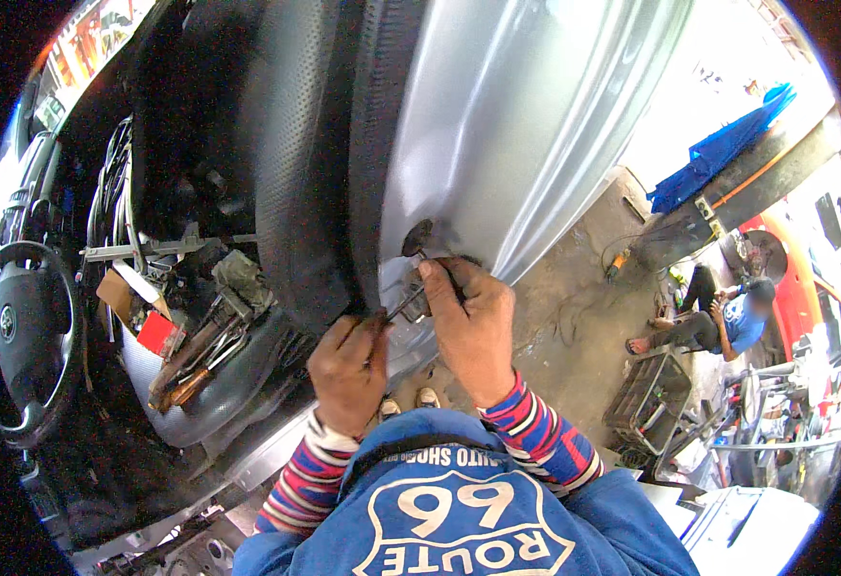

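Note:
A silver car body panel (497, 115) runs from the top of the view beside black textured padding (300, 144) and a dark rubber edge. Low on the panel is a dark recess (418, 235) with small metal parts. My left hand (348, 370) is closed on a thin dark rod (401, 307) that reaches toward the recess. My right hand (468, 326) is closed at the recess, thumb tip at the rod's upper end; what its curled fingers grip is hidden.
At left, a steering wheel (27, 346) and loose tools (200, 374) inside the car. At right, a seated person (737, 322), a plastic crate (651, 394), blue tarp (708, 163), red panel (799, 288) and cables on the floor (574, 307).

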The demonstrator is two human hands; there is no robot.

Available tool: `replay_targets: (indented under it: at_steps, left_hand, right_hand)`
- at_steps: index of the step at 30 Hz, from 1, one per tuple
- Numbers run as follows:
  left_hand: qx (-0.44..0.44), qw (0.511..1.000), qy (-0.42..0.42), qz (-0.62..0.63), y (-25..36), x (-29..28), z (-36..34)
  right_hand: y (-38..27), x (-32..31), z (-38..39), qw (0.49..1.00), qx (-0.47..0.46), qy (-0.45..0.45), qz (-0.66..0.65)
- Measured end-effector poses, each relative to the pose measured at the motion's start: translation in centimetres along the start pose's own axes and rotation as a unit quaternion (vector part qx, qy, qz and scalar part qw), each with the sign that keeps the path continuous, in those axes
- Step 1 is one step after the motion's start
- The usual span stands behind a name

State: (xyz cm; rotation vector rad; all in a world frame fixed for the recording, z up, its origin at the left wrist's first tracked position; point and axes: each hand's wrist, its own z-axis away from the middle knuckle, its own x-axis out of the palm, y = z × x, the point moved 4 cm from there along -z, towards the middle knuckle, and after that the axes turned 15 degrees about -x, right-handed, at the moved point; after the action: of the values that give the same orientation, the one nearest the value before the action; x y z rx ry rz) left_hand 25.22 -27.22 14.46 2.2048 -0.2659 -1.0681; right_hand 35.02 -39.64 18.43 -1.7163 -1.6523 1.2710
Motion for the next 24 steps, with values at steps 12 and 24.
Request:
replay_targets:
  at_steps: [12, 24]
  left_hand:
    - [-0.017, 0.993, -0.117, 0.016, 0.4, 4.5, -1.2]
    - [-0.326, 0.781, -0.228, 0.481, 2.1, 1.4, -1.9]
  right_hand:
    - [-1.0, -1.0, -0.4, 0.962, -0.203, -0.053, 0.172]
    - [0.9, -5.8, 5.9, 0.950, 0.214, -0.015, -0.227]
